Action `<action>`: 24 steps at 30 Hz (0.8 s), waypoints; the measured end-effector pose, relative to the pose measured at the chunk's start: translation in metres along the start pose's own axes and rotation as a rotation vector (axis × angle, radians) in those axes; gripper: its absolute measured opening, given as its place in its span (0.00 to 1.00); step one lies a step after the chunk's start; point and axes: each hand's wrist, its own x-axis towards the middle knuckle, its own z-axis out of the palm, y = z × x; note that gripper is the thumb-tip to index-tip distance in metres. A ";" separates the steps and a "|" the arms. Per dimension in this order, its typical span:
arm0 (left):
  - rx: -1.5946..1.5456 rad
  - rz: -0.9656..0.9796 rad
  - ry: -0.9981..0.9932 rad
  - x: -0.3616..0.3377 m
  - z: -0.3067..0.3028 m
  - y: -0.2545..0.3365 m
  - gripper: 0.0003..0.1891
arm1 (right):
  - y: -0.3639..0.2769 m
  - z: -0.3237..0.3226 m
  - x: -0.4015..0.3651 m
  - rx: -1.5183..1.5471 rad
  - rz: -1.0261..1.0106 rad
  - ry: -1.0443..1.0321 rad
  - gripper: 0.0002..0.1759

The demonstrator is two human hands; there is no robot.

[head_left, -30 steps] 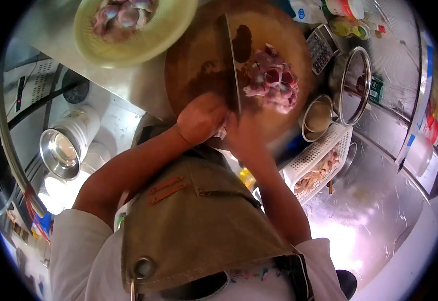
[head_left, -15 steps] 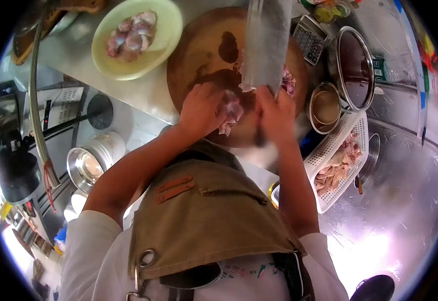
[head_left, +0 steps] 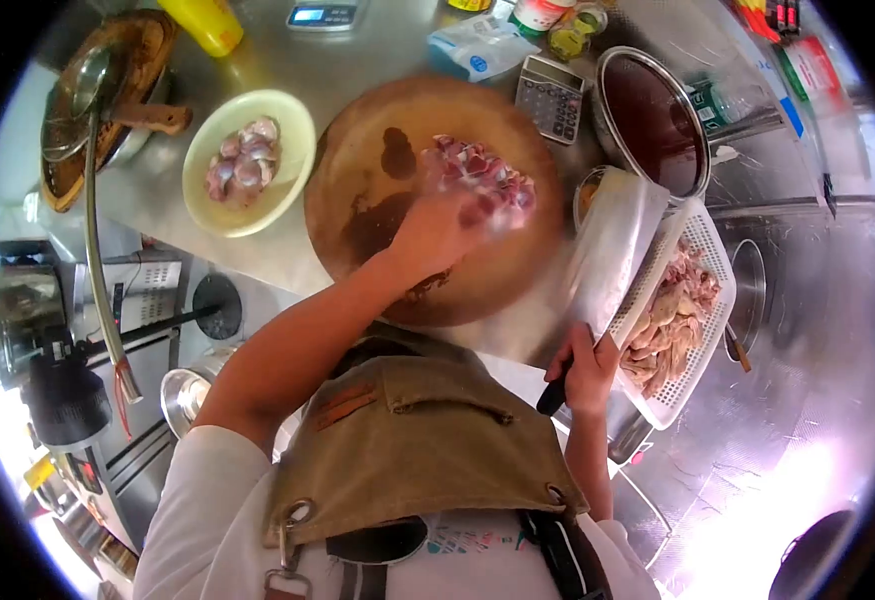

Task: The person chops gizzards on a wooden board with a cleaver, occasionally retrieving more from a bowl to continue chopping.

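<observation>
While the left hand (head_left: 437, 232) works at the near side of the meat pile (head_left: 477, 172), its fingers blur, half curled, reaching over the pieces; whether they grip one, I can't tell. And the right hand (head_left: 589, 372) is closed tight round the black handle of the cleaver (head_left: 619, 235), out past the board's near right side, broad blade angled up between the board and the white basket (head_left: 727, 290). Tight quarters there! The blade overlaps the basket's left rim in view; touching or apart, can't say.

Round the chopping board (head_left: 357, 170), then: its near edge sits close to the near edge of the steel counter (head_left: 282, 255), the apron (head_left: 417, 440) just beyond. A narrow strip of steel separates its left edge from the pale green bowl (head_left: 197, 170). Calculator (head_left: 549, 98) right beside the far right edge, steel bowl (head_left: 702, 150) of dark red liquid farther right. More room on the board's left half, all damp, dark stains.

Now the meat: a loose heap right of the board's middle, toward the far side, small chunks, deep red to purplish, pale pink and whitish edges, glistening wet, the near pieces smeared by motion.
</observation>
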 end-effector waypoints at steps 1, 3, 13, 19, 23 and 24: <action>0.054 0.048 0.071 0.001 0.002 -0.002 0.15 | 0.000 -0.002 -0.001 -0.004 0.001 0.007 0.17; 0.091 0.023 0.143 0.000 0.001 -0.012 0.13 | 0.009 -0.003 -0.001 -0.025 0.034 0.068 0.19; 1.072 -0.118 0.468 -0.013 -0.180 -0.166 0.10 | 0.005 0.025 -0.012 -0.067 0.127 -0.089 0.15; 0.841 -0.464 0.088 0.022 -0.207 -0.164 0.15 | 0.000 0.036 -0.002 -0.199 0.146 -0.200 0.16; 0.546 -0.705 0.091 0.033 -0.221 -0.154 0.16 | -0.009 0.049 -0.001 -0.192 0.145 -0.215 0.16; 0.409 -0.746 0.116 0.034 -0.225 -0.154 0.16 | -0.009 0.049 -0.001 -0.201 0.146 -0.227 0.16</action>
